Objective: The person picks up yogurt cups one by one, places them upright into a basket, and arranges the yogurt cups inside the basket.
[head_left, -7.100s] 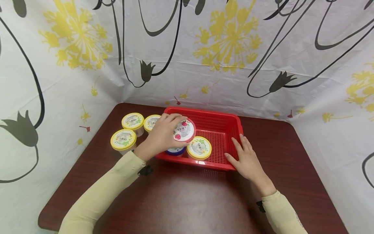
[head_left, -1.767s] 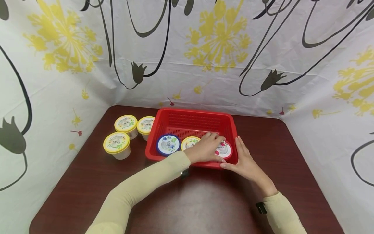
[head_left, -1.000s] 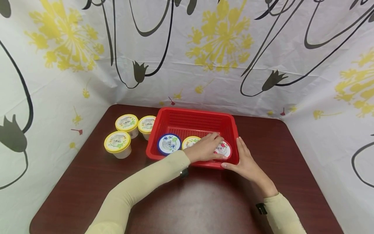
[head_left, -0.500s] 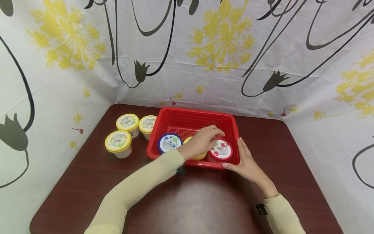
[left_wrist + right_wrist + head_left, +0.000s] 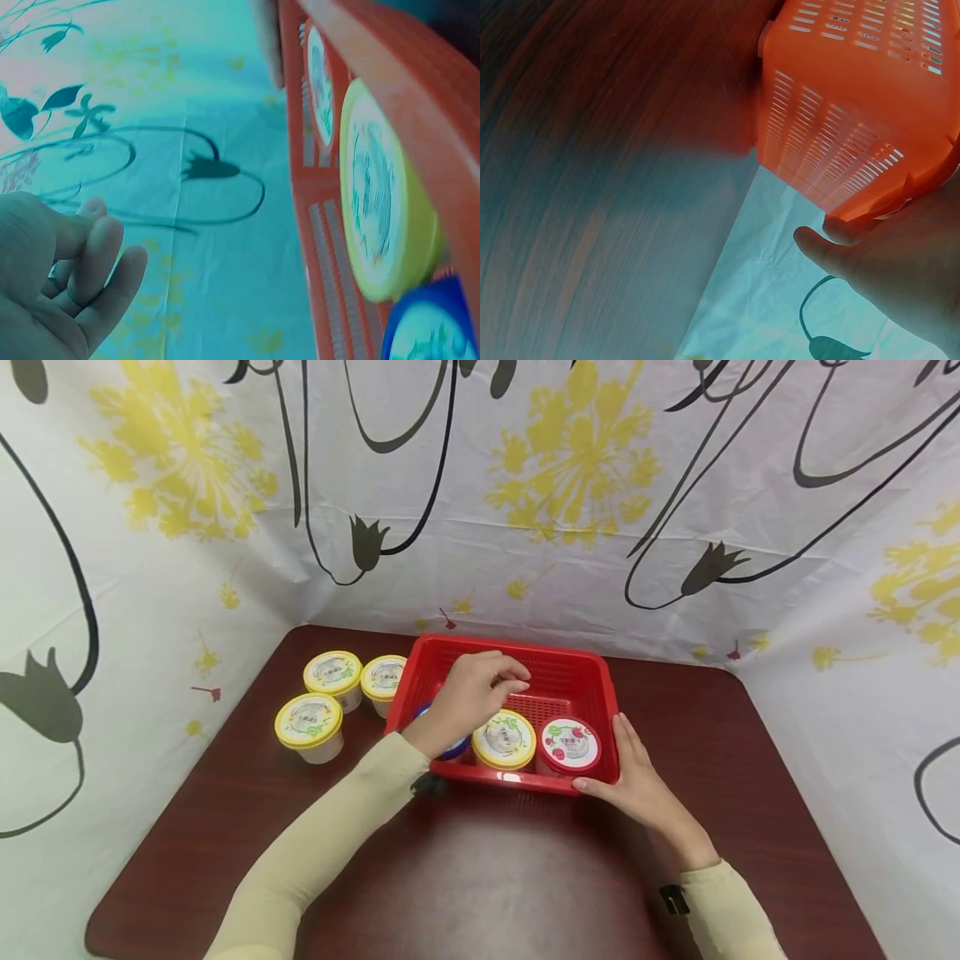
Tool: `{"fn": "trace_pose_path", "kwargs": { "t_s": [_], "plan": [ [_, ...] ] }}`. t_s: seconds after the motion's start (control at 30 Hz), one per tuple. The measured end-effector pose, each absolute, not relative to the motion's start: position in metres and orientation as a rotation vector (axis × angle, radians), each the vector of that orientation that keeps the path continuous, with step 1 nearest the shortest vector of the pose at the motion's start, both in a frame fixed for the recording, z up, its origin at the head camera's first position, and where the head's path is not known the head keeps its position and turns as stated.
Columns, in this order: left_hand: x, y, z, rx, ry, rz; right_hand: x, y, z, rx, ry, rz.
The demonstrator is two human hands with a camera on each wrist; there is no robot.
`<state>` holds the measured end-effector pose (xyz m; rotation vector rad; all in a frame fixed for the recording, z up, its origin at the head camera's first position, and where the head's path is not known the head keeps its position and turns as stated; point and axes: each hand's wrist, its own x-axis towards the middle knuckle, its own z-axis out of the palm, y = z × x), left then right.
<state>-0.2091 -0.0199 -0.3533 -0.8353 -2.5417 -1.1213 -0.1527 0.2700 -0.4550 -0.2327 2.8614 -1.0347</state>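
Left hand (image 5: pixel 471 695): fingers loosely curled, over red basket (image 5: pixel 562 668)
Right hand (image 5: pixel 641 785): thumb spread, touching basket end
Red-lidded tub (image 5: pixel 572 746): beside right hand

3 tubs (image 5: pixel 308 720) stand left of the basket (image 5: pixel 551 782), with apparently 3 more tubs (image 5: pixel 504 739) inside along its front.
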Motion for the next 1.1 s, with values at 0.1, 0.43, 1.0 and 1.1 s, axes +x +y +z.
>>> {"fn": "trace_pose_path", "kwargs": {
  "t_s": [0.1,0.43,1.0,1.1],
  "plan": [
    [-0.209,-0.033,-0.352,-0.778,-2.512,-1.185,-0.152,0.270,-0.455,-0.234,2.858,-1.046],
    [-0.210,-0.070,-0.355,-0.589,-2.513,-1.081,-0.152,0.272,-0.457,-0.240,2.854,-1.067],
    [-0.195,-0.189,-0.394,-0.012,-2.415,-0.936,-0.154,0.270,-0.458,-0.231,2.843,-1.076],
    [-0.192,-0.208,-0.406,0.050,-2.419,-0.843,-0.154,0.270,-0.457,-0.236,2.851,-1.062]
  ]
}}
